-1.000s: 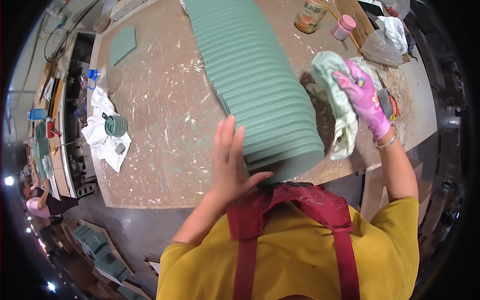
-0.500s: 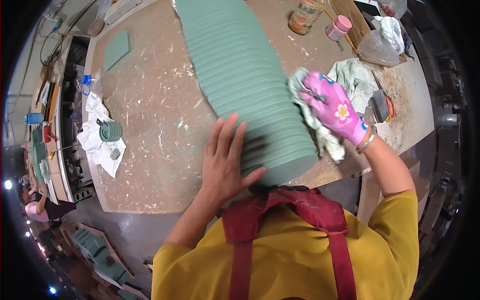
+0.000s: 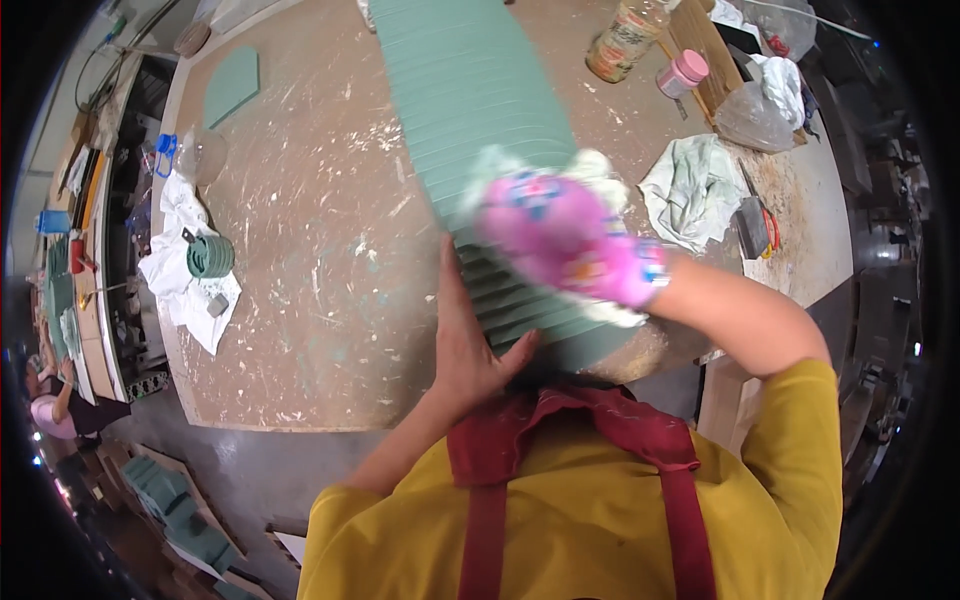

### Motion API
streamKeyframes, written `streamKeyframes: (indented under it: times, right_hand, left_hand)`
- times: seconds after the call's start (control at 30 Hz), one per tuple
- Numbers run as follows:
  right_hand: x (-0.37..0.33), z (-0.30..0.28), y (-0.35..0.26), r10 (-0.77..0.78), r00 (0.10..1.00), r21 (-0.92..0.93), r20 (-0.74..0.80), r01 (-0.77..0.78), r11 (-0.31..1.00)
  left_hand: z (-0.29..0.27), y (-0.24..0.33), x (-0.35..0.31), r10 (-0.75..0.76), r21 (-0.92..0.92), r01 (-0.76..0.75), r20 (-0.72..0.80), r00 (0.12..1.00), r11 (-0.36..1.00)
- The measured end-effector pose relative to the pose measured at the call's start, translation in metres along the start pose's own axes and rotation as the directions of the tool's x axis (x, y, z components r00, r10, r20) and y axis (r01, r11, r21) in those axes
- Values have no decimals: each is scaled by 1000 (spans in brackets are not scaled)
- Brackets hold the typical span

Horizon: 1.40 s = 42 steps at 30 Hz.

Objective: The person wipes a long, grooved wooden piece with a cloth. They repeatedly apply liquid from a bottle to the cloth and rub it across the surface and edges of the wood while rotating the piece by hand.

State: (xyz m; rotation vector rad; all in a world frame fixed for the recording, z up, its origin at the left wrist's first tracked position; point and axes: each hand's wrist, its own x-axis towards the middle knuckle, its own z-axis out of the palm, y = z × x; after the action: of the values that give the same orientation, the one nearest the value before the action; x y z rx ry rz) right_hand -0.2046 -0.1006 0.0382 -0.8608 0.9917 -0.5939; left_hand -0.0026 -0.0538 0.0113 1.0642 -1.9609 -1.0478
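A long green panel with curved ridges (image 3: 470,80) lies across the worktable, its near end close to my apron. My bare left hand (image 3: 468,345) rests along the panel's near left edge, fingers stretched and thumb apart over the ridges. Over the middle of the panel is my right hand (image 3: 565,235), in a pink flowered glove and smeared by motion. It is closed on a pale cloth (image 3: 602,178), which bunches out around the glove and partly covers the ridges.
A crumpled cloth (image 3: 695,190), pliers with red handles (image 3: 770,232), a pink-lidded jar (image 3: 683,72) and a bottle (image 3: 622,45) lie to the right. At left are a flat green piece (image 3: 232,85) and a green roll (image 3: 210,257) on white cloth. Another person (image 3: 65,405) works far left.
My right hand has swept the cloth left from the panel's right edge onto its middle. My left hand has turned and now lies along the left edge. The view has shifted slightly.
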Motion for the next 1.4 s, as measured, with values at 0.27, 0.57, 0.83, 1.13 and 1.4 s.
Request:
streamKeyframes:
  times: [0.27, 0.57, 0.83, 1.13, 1.4]
  right_hand:
    - [-7, -33, -53, -652, 757, -913, 42, 295, 283]
    - [62, 12, -17, -676, 680, -909, 286, 415, 33]
    - [40, -47, -95, -490, 862, -576, -131, 337, 745]
    - [129, 28, -50, -912, 281, -919, 300, 342, -197]
    - [121, 32, -59, -849, 317, -780, 424, 605, -164]
  left_hand:
    - [-21, -19, 17, -187, -424, 139, -74, 980, 895]
    - [-10, -42, 59, -289, -495, 336, 171, 942, 801]
    - [-36, -40, 76, -253, -523, 194, -44, 966, 830]
    - [15, -152, 89, -133, -712, 104, 14, 991, 695]
    - [-10, -119, 89, -560, -833, 201, -150, 815, 515]
